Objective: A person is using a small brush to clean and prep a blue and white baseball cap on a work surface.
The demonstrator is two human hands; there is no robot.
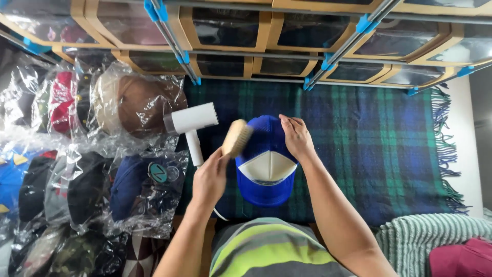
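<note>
Along the left edge lie many caps in clear plastic bags (77,169), piled close together. Just right of them a white hair dryer (192,125) rests on the plaid blanket (369,149), its handle pointing toward the person. The left hand (209,179) is closed around a wooden brush (237,137), whose bristles touch the left side of the blue cap (266,164). That cap sits in the middle of the blanket, with its white front panel facing up. The right hand (296,137) lies on the cap's mesh back, fingers bent and pressing it down rather than gripping it.

If that hold loosens, I judge the cap could slide or twist under the brush, and hard strokes might dent its crown. The left arm could also knock the hair dryer beside it.

The dryer's cord is mostly hidden behind the arm. Glare on the bags blurs the caps inside, and the boxes (230,25) above show only dark windows.
</note>
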